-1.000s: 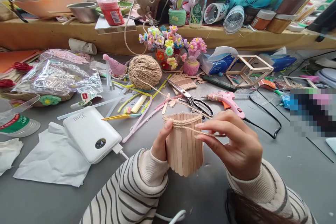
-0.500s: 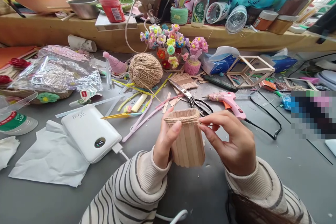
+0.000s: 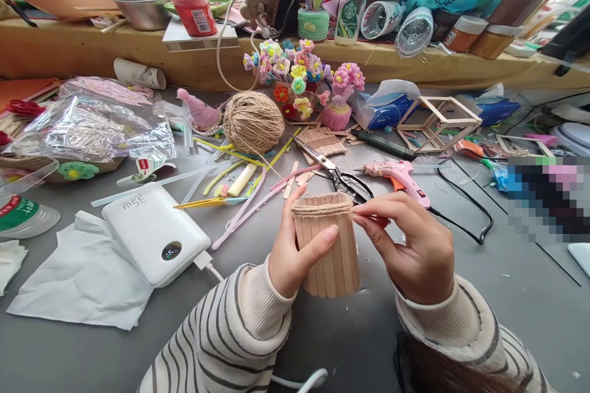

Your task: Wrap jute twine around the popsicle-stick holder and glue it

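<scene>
A small cup made of upright popsicle sticks (image 3: pixel 329 258) is gripped by my left hand (image 3: pixel 291 252), its thumb across the front and its fingers around the left side. Several turns of jute twine (image 3: pixel 318 209) circle the cup near its rim. My right hand (image 3: pixel 415 245) pinches the twine between thumb and forefinger at the rim's right edge. From the ball of jute twine (image 3: pixel 254 121), a strand runs down toward the cup. Scissors (image 3: pixel 338 172) lie just behind the cup, and a pink hot glue gun (image 3: pixel 396 179) rests to their right.
A white power bank (image 3: pixel 154 233) with a cable and a crumpled tissue (image 3: pixel 83 276) lie at left. Loose popsicle sticks (image 3: pixel 322 141), a stick-built frame (image 3: pixel 437 123) and pipe-cleaner flowers (image 3: pixel 295 77) stand farther back. The glue gun's black cord (image 3: pixel 482 236) loops at right.
My left thumb has moved from the twine at the rim down onto the front of the cup. The cup is slightly more upright, and my right hand still pinches the twine.
</scene>
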The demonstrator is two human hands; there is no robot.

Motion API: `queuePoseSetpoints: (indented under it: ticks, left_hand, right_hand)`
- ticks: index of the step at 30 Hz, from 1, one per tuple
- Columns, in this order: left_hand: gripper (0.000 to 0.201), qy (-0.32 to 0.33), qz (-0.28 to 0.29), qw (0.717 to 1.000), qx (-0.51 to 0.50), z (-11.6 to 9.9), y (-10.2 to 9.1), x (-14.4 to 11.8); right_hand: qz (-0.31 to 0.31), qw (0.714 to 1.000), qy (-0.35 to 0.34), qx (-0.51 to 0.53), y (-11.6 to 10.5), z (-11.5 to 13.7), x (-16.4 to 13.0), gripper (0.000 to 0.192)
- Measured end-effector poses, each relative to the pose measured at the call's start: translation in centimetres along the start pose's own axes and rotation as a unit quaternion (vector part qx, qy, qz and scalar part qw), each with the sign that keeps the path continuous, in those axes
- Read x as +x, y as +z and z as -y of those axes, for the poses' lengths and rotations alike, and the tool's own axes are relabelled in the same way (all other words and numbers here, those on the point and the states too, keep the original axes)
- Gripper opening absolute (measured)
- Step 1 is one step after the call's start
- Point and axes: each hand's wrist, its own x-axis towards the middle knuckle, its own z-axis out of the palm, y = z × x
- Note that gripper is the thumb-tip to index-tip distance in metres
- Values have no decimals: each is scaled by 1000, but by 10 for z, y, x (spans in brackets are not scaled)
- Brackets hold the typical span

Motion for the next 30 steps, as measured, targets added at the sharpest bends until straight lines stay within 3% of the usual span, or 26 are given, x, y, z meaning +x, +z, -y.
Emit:
queuePoseSetpoints:
  ticks: [10, 21, 30]
  left_hand:
    - [62, 25, -2, 1000, -2, -2, 1, -1]
    - [56, 63, -6, 998, -15, 3, 1, 1]
    - [56, 67, -6, 998, 14, 3, 0, 1]
  right_hand:
    - [2, 1000, -1, -1, 2, 3, -1, 15]
    - [2, 1000, 13, 19, 1, 6, -2, 14]
    - [37, 999, -1, 24, -3, 3, 0, 29]
